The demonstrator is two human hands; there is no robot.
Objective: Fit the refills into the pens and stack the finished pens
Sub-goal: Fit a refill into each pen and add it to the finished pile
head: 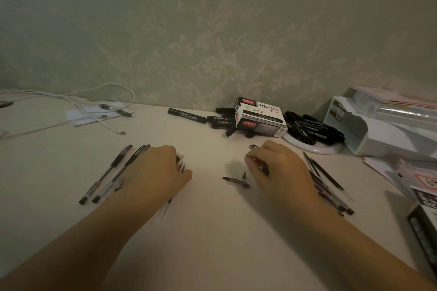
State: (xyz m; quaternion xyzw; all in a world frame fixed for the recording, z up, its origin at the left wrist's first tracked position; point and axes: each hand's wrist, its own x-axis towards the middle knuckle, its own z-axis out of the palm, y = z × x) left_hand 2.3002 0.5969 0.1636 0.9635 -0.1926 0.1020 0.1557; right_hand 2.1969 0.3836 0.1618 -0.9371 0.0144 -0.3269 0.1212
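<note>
We are working over a pale desk [212, 231], with finished pens [111, 172] lying in a row at our left and loose refills [327, 176] fanned at our right. Our left hand [156, 172] is resting curled on several pens, fingers bent round them. Our right hand [281, 168] is pinching a dark pen barrel [262, 164] between thumb and fingers, while a cap [236, 181] and a small tip piece [244, 175] are lying between the hands. We judge these parts light, stiff, smooth and prone to rolling; the thin refills are best held mid-length.
</note>
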